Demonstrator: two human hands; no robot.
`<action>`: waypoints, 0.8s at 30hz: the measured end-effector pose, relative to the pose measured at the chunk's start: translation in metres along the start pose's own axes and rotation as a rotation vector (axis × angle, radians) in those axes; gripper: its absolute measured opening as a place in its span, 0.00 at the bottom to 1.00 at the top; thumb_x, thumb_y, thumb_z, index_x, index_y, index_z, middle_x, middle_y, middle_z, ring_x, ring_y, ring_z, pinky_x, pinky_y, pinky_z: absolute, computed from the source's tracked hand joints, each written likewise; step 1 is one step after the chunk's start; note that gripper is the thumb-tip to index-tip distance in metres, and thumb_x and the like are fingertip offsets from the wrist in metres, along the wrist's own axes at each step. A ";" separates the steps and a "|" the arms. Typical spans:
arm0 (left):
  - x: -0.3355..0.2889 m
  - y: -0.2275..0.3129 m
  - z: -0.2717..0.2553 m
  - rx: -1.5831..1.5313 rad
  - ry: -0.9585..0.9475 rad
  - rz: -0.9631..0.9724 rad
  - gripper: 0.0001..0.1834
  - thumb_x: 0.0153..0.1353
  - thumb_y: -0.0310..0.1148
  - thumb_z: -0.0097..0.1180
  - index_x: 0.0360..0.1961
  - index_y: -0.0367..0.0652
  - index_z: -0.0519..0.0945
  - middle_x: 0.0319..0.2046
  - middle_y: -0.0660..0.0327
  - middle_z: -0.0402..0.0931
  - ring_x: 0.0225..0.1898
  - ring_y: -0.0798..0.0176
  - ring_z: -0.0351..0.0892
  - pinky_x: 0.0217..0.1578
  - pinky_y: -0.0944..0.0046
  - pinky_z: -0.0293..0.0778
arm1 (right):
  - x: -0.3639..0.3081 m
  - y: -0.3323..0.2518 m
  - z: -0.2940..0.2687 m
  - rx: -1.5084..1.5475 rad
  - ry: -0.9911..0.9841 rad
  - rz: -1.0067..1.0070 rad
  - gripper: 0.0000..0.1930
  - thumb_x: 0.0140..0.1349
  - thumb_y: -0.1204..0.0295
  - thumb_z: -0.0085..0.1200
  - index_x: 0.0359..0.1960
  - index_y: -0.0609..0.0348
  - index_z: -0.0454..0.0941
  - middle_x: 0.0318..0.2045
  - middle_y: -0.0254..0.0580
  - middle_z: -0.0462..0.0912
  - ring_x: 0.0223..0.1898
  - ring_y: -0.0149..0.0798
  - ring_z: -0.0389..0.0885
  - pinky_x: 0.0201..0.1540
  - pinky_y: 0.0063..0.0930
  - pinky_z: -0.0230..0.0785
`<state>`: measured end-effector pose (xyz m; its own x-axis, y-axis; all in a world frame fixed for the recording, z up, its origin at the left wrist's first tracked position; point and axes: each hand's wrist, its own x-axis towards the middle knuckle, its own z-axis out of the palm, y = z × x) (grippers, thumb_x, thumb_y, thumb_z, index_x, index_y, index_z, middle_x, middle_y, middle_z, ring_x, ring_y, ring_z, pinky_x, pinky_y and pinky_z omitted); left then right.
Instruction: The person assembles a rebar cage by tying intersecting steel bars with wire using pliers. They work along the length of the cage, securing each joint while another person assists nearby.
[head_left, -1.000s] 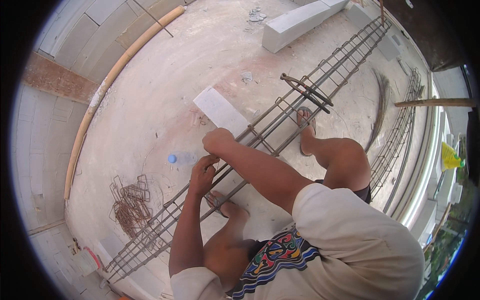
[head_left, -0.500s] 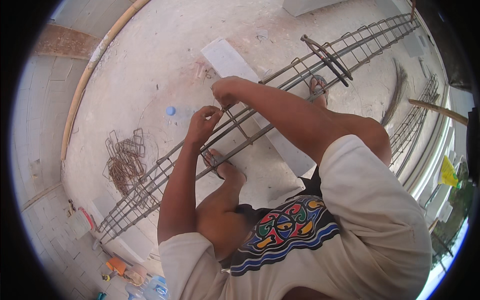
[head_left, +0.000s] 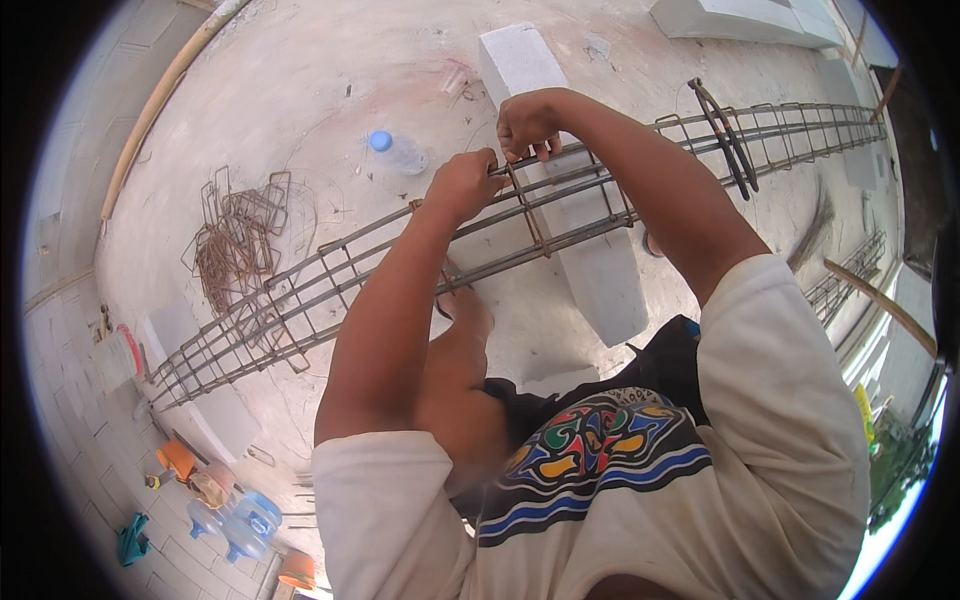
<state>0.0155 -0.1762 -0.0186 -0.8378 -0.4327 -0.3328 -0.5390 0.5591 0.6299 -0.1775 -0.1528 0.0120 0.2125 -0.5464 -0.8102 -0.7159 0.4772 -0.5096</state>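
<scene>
A long cage of steel rebar (head_left: pixel 470 272) with square stirrups runs slantwise in front of me, propped on white blocks. My left hand (head_left: pixel 466 186) is closed at its far top bar, thumb and fingers pinched beside a stirrup (head_left: pixel 522 200). Just right of it, my right hand (head_left: pixel 528 125) is curled over the same bar near that stirrup's corner. Its fingers point down, and whatever they grip is too small or hidden to make out. Farther right, a dark bent steel piece (head_left: pixel 722 138) hangs across the cage.
A pile of loose stirrups (head_left: pixel 238 240) lies left beyond the cage. A blue-capped bottle (head_left: pixel 400 152) lies past my left hand. A white block (head_left: pixel 605 285) passes under the cage. Large water bottles (head_left: pixel 250 525) stand lower left; a wooden pole (head_left: pixel 880 305) juts in at right.
The view has shifted, so the cage and both hands sit farther right and higher. My right hand's fingers now reach down over the bar; both hands remain close together at the stirrup.
</scene>
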 end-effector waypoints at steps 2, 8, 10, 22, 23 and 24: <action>0.000 0.011 0.000 0.078 0.032 0.003 0.16 0.55 0.41 0.62 0.34 0.38 0.78 0.29 0.44 0.79 0.35 0.41 0.79 0.35 0.49 0.73 | -0.001 0.002 -0.001 -0.011 -0.001 0.015 0.05 0.54 0.72 0.57 0.32 0.58 0.81 0.30 0.41 0.81 0.26 0.37 0.82 0.28 0.37 0.79; -0.001 0.016 0.004 0.192 0.041 -0.037 0.16 0.57 0.44 0.58 0.35 0.40 0.78 0.28 0.49 0.81 0.34 0.43 0.80 0.36 0.49 0.74 | -0.003 0.002 0.001 0.008 0.032 0.019 0.07 0.54 0.73 0.56 0.34 0.58 0.82 0.35 0.44 0.83 0.30 0.39 0.83 0.31 0.38 0.79; -0.001 0.016 0.005 0.222 0.049 -0.034 0.16 0.58 0.45 0.57 0.35 0.41 0.78 0.27 0.50 0.81 0.33 0.43 0.80 0.36 0.49 0.74 | -0.002 0.004 0.004 0.019 0.062 -0.003 0.06 0.54 0.70 0.58 0.31 0.58 0.81 0.30 0.41 0.81 0.25 0.36 0.81 0.26 0.34 0.77; 0.004 0.019 0.010 0.305 0.039 -0.037 0.15 0.59 0.43 0.54 0.38 0.43 0.80 0.28 0.49 0.81 0.33 0.44 0.81 0.36 0.49 0.75 | -0.008 0.006 0.006 0.028 0.107 -0.022 0.08 0.54 0.69 0.59 0.33 0.59 0.81 0.32 0.43 0.83 0.28 0.38 0.83 0.28 0.35 0.78; 0.004 0.020 0.011 0.307 0.040 -0.050 0.14 0.59 0.42 0.54 0.37 0.43 0.80 0.29 0.49 0.81 0.33 0.44 0.81 0.36 0.49 0.76 | -0.009 0.006 0.007 0.025 0.119 -0.027 0.08 0.54 0.69 0.59 0.33 0.60 0.81 0.31 0.43 0.83 0.28 0.38 0.83 0.28 0.34 0.78; 0.005 0.020 0.012 0.310 0.042 -0.064 0.14 0.58 0.41 0.54 0.36 0.43 0.81 0.29 0.49 0.81 0.33 0.44 0.81 0.37 0.49 0.76 | -0.010 0.006 0.008 0.022 0.131 -0.033 0.08 0.54 0.69 0.60 0.32 0.60 0.81 0.30 0.43 0.83 0.27 0.38 0.83 0.27 0.34 0.77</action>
<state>-0.0003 -0.1580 -0.0161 -0.8007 -0.4990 -0.3316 -0.5965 0.7161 0.3626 -0.1782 -0.1389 0.0143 0.1457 -0.6466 -0.7488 -0.6950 0.4717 -0.5426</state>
